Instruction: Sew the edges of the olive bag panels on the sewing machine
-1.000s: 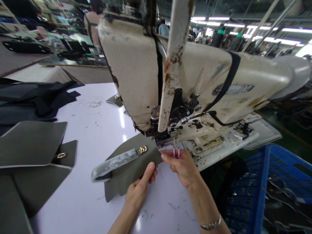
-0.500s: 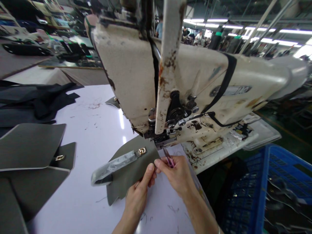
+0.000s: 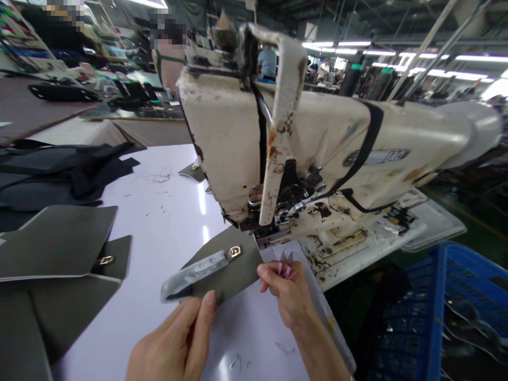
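Observation:
A grey-green leather-like panel (image 3: 244, 278) lies under the sewing machine's presser area, its far edge close to the needle. On it are a plastic-wrapped handle (image 3: 198, 271) and a gold metal fitting (image 3: 235, 252). My right hand (image 3: 291, 293) is closed around small pink-handled scissors (image 3: 284, 269), blades pointing up and away; its thumb and forefinger are at the panel's right corner. My left hand (image 3: 170, 341) is closed in a pinch in front of the panel's lower edge. Whatever is between those fingertips is too small or hidden to make out.
The white sewing machine (image 3: 226, 143) towers over the panel. More grey-green panels (image 3: 59, 241) are stacked at left, with black fabric pieces (image 3: 59, 172) behind. A blue crate (image 3: 432, 312) stands low at right. Loose threads lie on the white tabletop (image 3: 151, 211). People work in the background.
My left hand has left the panel's right corner and come left and nearer to the camera. My right hand has shifted slightly right, scissors still in it. The view has tilted up a little.

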`<state>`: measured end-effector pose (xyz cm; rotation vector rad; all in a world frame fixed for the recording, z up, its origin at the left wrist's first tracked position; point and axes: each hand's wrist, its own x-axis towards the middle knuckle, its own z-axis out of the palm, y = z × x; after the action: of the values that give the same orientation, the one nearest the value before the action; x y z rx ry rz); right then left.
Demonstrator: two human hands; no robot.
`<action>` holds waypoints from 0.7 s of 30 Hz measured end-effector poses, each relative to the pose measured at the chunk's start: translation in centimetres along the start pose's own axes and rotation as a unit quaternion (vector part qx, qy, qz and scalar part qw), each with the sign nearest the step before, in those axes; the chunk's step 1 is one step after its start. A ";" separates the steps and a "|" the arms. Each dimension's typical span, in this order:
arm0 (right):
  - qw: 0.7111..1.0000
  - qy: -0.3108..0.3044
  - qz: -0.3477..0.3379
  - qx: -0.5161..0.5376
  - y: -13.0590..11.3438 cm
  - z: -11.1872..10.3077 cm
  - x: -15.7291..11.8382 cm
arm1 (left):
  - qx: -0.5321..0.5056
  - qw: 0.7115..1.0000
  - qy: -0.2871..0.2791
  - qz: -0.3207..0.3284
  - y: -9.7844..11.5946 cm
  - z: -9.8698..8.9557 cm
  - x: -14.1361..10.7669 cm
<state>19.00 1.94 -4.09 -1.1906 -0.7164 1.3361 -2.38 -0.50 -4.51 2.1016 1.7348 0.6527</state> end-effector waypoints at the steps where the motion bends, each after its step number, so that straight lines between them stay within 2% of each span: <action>1: 1.000 -0.004 0.005 0.011 0.1 -0.1 0.1 | 0.037 0.999 -0.005 -0.017 -0.3 0.0 0.4; 2: 1.000 -0.011 0.011 0.018 0.1 -0.2 0.1 | 0.065 0.998 -0.004 -0.027 -0.4 0.1 0.9; 4: 0.999 -0.027 0.020 0.031 0.3 -0.4 0.3 | 0.072 0.997 0.015 -0.005 -0.5 0.6 2.2; 8: 0.998 -0.034 0.025 0.052 0.9 -0.5 0.4 | -0.015 0.992 0.033 0.119 0.2 1.7 6.5; 12: 0.997 -0.026 0.034 0.057 1.5 -0.5 0.5 | 0.023 0.985 -0.014 0.168 1.1 0.9 10.5; 14: 0.997 -0.025 0.038 0.055 1.6 -0.4 0.5 | 0.048 0.980 -0.021 0.190 1.6 0.1 11.6; 17: 0.997 -0.027 0.041 0.058 1.7 -0.3 0.6 | 0.078 0.969 0.011 0.233 2.2 -0.9 12.1; 21: 0.998 -0.026 0.029 0.054 1.6 -0.1 0.8 | 0.089 0.966 0.005 0.241 2.4 -1.2 12.5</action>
<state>18.72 2.39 -5.77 -1.1010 -0.6413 1.4399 0.81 11.25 -0.55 2.6846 1.3273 0.6506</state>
